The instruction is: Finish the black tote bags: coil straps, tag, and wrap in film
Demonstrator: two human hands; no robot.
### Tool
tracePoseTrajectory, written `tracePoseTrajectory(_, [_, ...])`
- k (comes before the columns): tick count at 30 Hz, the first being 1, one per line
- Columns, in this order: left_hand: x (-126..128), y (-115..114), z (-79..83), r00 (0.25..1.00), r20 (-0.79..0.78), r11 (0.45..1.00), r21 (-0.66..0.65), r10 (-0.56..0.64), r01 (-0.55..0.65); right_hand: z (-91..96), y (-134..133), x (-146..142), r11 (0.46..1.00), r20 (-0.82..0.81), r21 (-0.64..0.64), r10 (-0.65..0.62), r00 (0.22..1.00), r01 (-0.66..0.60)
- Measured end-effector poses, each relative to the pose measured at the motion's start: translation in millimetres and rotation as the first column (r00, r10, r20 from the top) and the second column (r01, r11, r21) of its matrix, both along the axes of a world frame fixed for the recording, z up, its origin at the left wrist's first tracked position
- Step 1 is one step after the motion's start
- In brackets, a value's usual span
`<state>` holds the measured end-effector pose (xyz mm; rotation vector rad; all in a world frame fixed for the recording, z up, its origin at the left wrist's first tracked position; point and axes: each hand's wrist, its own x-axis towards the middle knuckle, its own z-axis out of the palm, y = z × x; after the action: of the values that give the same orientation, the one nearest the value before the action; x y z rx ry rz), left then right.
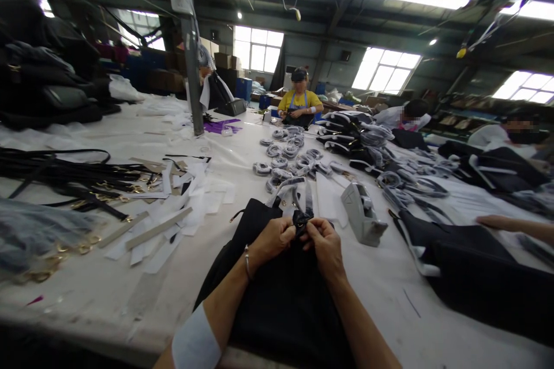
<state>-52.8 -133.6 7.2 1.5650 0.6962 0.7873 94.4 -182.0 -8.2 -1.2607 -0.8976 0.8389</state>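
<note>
A black bag (285, 305) lies on the white-covered table right in front of me, its upper part away from me. At its top edge my left hand (276, 237) pinches a small dark piece (302, 220) with a gold-coloured fitting. My right hand (322, 242) grips the same piece from the other side, thumb and forefinger together. What exactly this piece is, a strap end or a tab, I cannot make out. A plastic-wrapped strap (308, 199) rises just beyond my fingers.
A grey tape dispenser (362, 213) stands right of the bag. Several wrapped coiled straps (281, 162) lie beyond. Black straps (86, 184) and paper strips (173, 213) spread left. Another black bag (467, 259) and a co-worker's hand (515, 223) are at right. A metal post (193, 69) rises from the table.
</note>
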Motion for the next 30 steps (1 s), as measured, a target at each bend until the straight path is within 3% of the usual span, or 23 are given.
tracePoseTrajectory(4, [0, -3, 2.6, 0.999, -0.004, 0.997, 0.066, -0.045, 0.045, -0.1, 2, 2, 0.998, -0.056, -0.008, 0.056, 0.997, -0.056])
tracePoseTrajectory(6, [1, -2, -0.3, 0.993, -0.111, 0.984, 0.169, -0.046, 0.064, -0.7, 1, 1, 0.999, -0.006, -0.025, 0.044, 0.999, -0.044])
tracePoseTrajectory(10, [7, -3, -10.3, 0.955, -0.279, 0.925, 0.38, 0.1, 0.014, -2.5, -2, -2, 0.997, 0.134, -0.019, -0.068, 0.989, 0.071])
tracePoseTrajectory(15, [9, -5, -17.2, 0.962, -0.239, 0.908, 0.419, 0.134, -0.023, 5.1, -6, -5, 0.988, 0.491, 0.127, -0.135, 0.861, 0.082])
tracePoseTrajectory(17, [9, -4, -17.5, 0.967, -0.214, 0.908, 0.417, 0.14, -0.04, 9.6, -7, -3, 0.993, 0.521, 0.1, -0.102, 0.847, 0.059])
tracePoseTrajectory(20, [7, -3, -15.0, 0.972, -0.198, 0.91, 0.412, 0.127, -0.036, 12.9, -7, 2, 0.999, 0.464, -0.006, -0.042, 0.885, 0.05])
tracePoseTrajectory(22, [5, -3, -10.8, 0.977, -0.195, 0.922, 0.387, 0.092, -0.009, 11.5, -5, 5, 0.998, 0.331, -0.041, -0.033, 0.943, 0.049])
tracePoseTrajectory(26, [-1, -6, 1.1, 0.989, -0.109, 0.984, 0.141, -0.096, 0.111, 5.5, 3, 11, 0.995, -0.03, -0.053, -0.083, 0.996, 0.081])
tracePoseTrajectory(30, [-7, -7, 9.3, 0.958, 0.048, 0.956, -0.073, -0.283, 0.286, 9.1, 3, 13, 0.985, -0.284, -0.022, -0.17, 0.944, 0.171])
